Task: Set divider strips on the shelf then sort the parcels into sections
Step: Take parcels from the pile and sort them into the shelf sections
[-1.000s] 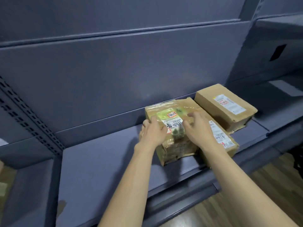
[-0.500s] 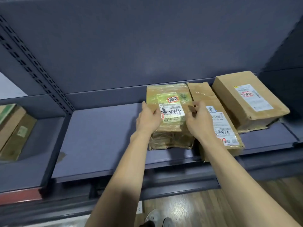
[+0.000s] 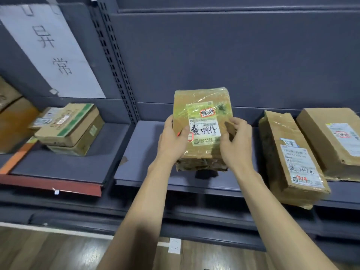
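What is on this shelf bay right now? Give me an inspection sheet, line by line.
Surface: dark grey shelf, a scuff near its left front.
Job's things: taped parcel held up between both hands; long parcel lying flat to its right; brown box beside that. Divider strips: nothing seen.
Clutter: stacked cartons on the neighbouring left shelf.
Grippers: left hand and right hand grip the taped parcel's sides.
Cables: nothing seen.
Surroundings: white paper sign on the back panel; wood floor below.
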